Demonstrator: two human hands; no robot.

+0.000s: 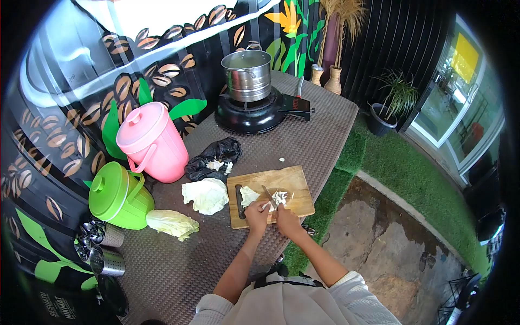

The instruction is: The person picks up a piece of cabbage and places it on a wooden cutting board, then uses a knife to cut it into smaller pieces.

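Note:
A wooden cutting board (295,181) lies on the brown table with pale cabbage pieces (248,195) on it. My left hand (256,212) presses down on the cabbage at the board's near edge. My right hand (284,215) is closed around the handle of a knife (268,194), whose blade points away from me into the cabbage between the two hands. More chopped cabbage (280,197) sits just right of the blade.
Left of the board lie a cabbage chunk (206,195), a loose leaf (172,222) and a black bag with scraps (212,157). A pink jug (151,142), a green lidded pot (118,195) and steel cups (103,246) stand at the left. A steel pot (247,73) sits on a stove (254,112) behind.

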